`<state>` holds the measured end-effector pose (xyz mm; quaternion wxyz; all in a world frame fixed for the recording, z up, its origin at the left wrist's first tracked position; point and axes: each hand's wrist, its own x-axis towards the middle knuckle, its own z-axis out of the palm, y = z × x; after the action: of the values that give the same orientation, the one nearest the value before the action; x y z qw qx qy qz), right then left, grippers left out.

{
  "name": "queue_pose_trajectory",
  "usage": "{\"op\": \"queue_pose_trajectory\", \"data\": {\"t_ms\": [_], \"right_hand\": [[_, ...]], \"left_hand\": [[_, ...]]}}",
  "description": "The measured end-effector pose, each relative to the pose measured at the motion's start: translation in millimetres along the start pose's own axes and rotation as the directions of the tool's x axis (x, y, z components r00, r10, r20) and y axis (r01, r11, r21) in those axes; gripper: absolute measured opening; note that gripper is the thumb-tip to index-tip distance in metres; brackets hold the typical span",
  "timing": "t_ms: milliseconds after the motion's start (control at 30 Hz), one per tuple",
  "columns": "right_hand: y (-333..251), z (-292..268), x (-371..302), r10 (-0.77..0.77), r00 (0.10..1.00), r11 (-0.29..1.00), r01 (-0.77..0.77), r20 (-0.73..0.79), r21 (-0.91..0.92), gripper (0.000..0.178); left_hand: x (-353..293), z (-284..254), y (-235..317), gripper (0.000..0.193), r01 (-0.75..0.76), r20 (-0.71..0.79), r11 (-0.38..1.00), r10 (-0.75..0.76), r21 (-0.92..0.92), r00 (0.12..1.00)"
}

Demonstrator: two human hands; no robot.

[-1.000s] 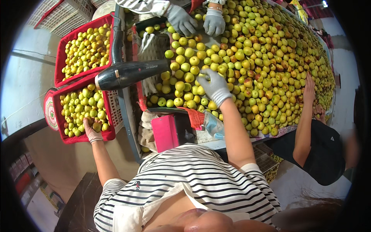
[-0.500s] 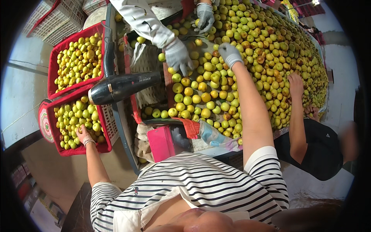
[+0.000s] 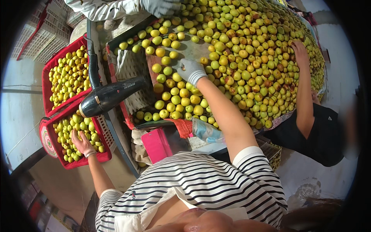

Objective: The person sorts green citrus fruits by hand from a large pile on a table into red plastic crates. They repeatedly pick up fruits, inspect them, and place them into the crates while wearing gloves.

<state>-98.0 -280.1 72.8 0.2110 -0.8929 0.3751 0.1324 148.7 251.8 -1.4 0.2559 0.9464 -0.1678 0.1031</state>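
My left hand (image 3: pixel 82 144) is bare and open, its fingers spread over yellow-green fruit in the nearer red-lined crate (image 3: pixel 106 156). No fruit is visible in its grasp. My right hand (image 3: pixel 191 72), in a grey-and-white knitted glove, is low over the sorting table, with curled fingers. Whatever they may enclose is hidden. Small round fruit (image 3: pixel 176 99) lies loose just in front of that hand, and a large heap of fruit (image 3: pixel 251 50), some with brown patches, spreads to its right.
A black hair dryer (image 3: pixel 112 96) juts between the crates and the table. Behind the nearer crate is another red-lined crate (image 3: pixel 45 89) of fruit. A pink case (image 3: pixel 156 145) lies near my waist. Co-workers' hands are at the far edge (image 3: pixel 160 7) and right side (image 3: pixel 300 53).
My right hand has moved left and slightly down from the heap. My left hand has opened above the crate's fruit. The far co-worker's gloved hand has drawn back, and the whole view has shifted.
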Motion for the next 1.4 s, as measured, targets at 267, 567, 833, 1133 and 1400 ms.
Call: {"op": "queue_pose_trajectory", "data": {"t_ms": [267,567,833,1133,1400], "right_hand": [[108.8,-96.8,-23.3,0.453,0.863,0.88,-0.473,-0.222,-0.044,0.034],[86.3,-32.1,-17.4,0.405,0.914,0.914,-0.405,-0.002,-0.005,0.037],[113.0,0.6,-49.6,0.355,0.918,0.566,-0.061,-0.176,0.822,0.029],[136.1,-54.0,-112.5,0.427,0.892,0.859,-0.349,-0.149,0.374,0.029],[87.0,11.9,-113.8,0.334,0.939,0.929,-0.312,-0.085,0.199,0.066]], "left_hand": [[-62.2,-24.4,217.0,0.036,-0.211,0.168,0.727,0.412,-0.654,0.896],[-102.9,73.4,402.5,0.051,-0.561,0.171,0.276,0.957,-0.78,0.234],[-73.5,145.5,397.0,0.063,-0.658,0.351,0.537,0.844,-0.528,0.406],[-78.9,117.1,363.0,0.062,-0.569,0.43,0.728,0.685,-0.382,0.588],[-127.8,92.4,396.9,0.053,-0.537,0.324,0.364,0.93,-0.761,0.172]]}}
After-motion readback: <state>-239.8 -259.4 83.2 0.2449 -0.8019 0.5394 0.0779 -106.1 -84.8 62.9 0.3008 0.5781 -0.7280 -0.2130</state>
